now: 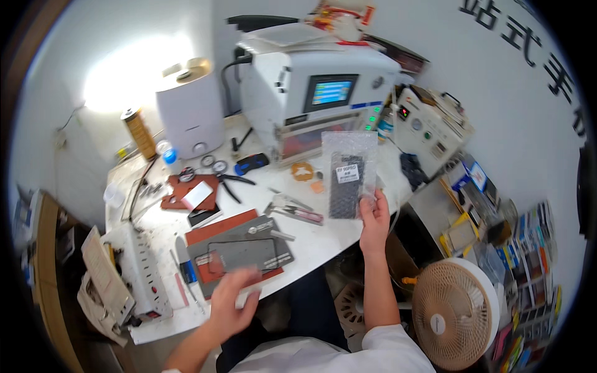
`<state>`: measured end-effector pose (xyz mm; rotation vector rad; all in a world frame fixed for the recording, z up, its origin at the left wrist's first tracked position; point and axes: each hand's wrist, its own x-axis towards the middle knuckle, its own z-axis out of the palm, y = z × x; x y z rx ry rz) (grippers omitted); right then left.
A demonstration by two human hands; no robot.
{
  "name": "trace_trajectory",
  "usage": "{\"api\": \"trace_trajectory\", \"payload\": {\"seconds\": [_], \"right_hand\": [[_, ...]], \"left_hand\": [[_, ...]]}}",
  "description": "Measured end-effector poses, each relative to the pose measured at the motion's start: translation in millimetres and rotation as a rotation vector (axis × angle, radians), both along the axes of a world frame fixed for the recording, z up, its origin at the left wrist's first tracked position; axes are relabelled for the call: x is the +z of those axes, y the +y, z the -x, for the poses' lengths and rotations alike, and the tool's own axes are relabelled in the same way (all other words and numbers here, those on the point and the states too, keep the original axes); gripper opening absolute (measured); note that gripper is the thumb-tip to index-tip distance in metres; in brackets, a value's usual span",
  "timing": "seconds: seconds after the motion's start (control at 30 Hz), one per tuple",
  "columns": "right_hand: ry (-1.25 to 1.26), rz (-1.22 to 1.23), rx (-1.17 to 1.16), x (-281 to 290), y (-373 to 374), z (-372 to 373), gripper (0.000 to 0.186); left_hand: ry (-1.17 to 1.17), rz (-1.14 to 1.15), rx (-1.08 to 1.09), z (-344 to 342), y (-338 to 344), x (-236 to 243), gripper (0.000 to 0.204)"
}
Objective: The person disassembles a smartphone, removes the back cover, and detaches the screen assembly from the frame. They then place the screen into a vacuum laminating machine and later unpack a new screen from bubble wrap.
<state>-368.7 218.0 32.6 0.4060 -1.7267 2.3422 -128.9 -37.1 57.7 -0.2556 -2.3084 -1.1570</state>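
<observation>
My right hand (374,225) pinches the lower right edge of a clear bubble-wrap pouch (347,196), held upright above the table's right part. Inside is a dark flat rectangular piece, and a white printed label sits on the front. Somewhat blurred, my left hand (231,304) hovers at the table's front edge with thumb and fingers apart. Just beyond it lies a grey work mat (202,253) on a reddish-brown one. On the mats rests a thin dark rectangular frame or glass panel (241,255).
Pliers (233,186), tweezers, a blue-handled tool (188,270) and a brown holder (177,194) lie on the table. Behind stand a white humidifier-like unit (189,112), a spray can (138,133) and a boxy machine with a screen (264,87). A fan (457,314) stands at right.
</observation>
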Motion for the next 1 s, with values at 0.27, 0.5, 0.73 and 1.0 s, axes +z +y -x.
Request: {"api": "trace_trajectory", "payload": {"seconds": [0.27, 0.5, 0.73, 1.0], "right_hand": [[-0.152, 0.057, 0.746, 19, -144, -77, 0.039], [-0.126, -0.154, 1.118, 34, -207, -71, 0.034], [-0.207, -0.212, 1.232, 19, -214, -54, 0.030], [0.055, -0.580, 0.692, 34, -205, -17, 0.020]], "left_hand": [[-0.210, -1.038, -0.278, 66, -68, -14, 0.086], [-0.102, -1.485, -0.494, 49, -106, 16, 0.115], [-0.064, -1.631, -0.577, 52, -109, 14, 0.115], [-0.137, -1.743, -0.568, 51, -105, 7, 0.117]]}}
